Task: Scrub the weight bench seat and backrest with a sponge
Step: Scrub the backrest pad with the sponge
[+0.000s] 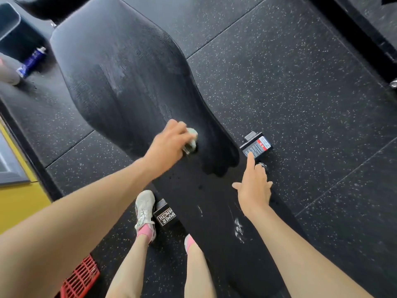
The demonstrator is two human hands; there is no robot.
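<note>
Sponge [190,140], pale and blurred, sat on the narrow near end of the backrest [120,82], close to the gap before the seat [214,214]. Left grip [169,145] was curled over the sponge, pressing it down onto the pad. Wet streaks [113,76] showed higher on the backrest. White smears [239,230] on the seat looked not yet scrubbed. Right grip [254,188] was open and held nothing, palm on the seat's right edge, index finger out toward the frame label [257,146]. Step judged as scrubbing the lower backrest. To do it well: keep the sponge flat under the palm, use firm overlapping strokes edge to edge, then carry on down across the gap onto the seat smears. The right grip was best kept as a brace. Blue spray can [32,61] lay on the rubber floor [300,82], well apart.
</note>
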